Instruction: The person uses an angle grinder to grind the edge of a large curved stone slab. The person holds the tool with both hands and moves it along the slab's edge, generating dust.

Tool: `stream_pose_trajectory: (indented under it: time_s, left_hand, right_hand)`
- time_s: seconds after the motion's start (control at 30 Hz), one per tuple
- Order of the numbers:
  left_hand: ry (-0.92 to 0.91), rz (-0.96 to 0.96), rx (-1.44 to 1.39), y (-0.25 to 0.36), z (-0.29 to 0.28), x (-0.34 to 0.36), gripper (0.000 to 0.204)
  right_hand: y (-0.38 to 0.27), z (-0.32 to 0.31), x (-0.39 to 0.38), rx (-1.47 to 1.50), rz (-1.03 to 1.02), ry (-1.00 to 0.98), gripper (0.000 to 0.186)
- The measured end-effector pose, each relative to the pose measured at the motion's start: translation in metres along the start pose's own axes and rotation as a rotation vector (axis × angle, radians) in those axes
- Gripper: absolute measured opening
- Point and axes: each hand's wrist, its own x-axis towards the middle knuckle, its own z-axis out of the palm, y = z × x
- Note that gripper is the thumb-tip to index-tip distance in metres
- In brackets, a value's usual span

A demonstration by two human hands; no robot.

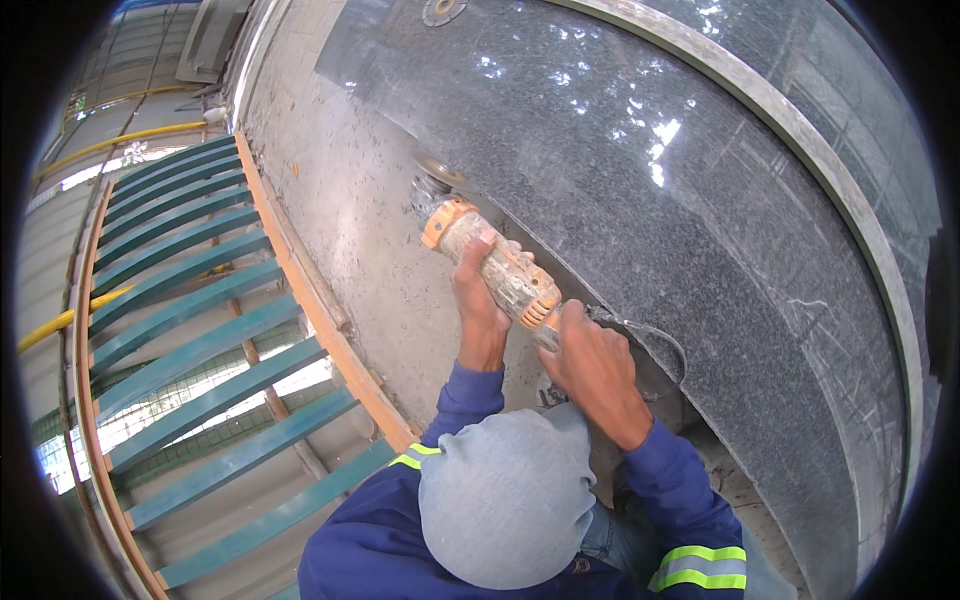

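Both my hands grip a dusty orange angle grinder [505, 275], held aslant with its head up and to the left. My left hand [480, 300] wraps the front of its body, thumb on top. Around the rear end, my right hand [595, 365] is closed. The grinder's round disc [438, 168] is beside the near edge of a dark speckled stone slab [600, 190]; whether it touches the edge I cannot tell. A thin cord [680, 352] loops near my right hand, over the slab's edge.
A loose round disc [443, 10] lies on the slab's far part. A pale metal rail [800, 120] runs along the slab's far side. At left stands a frame with green slats [190, 335] and orange sides. Dusty concrete floor [345, 190] lies between frame and slab.
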Motion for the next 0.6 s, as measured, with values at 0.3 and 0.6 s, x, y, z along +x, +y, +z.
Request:
stream_pose_trajectory:
  time_s: [0.3,0.6]
  left_hand:
    - [0.006,0.026,0.021,-0.002,0.005,-0.008,0.037]
    - [-0.011,0.014,-0.003,-0.002,-0.001,0.012,0.036]
  right_hand:
    - [0.003,-0.006,-0.004,0.004,0.0,-0.003,0.038]
    - [0.005,0.005,0.01,0.03,-0.017,0.005,0.04]
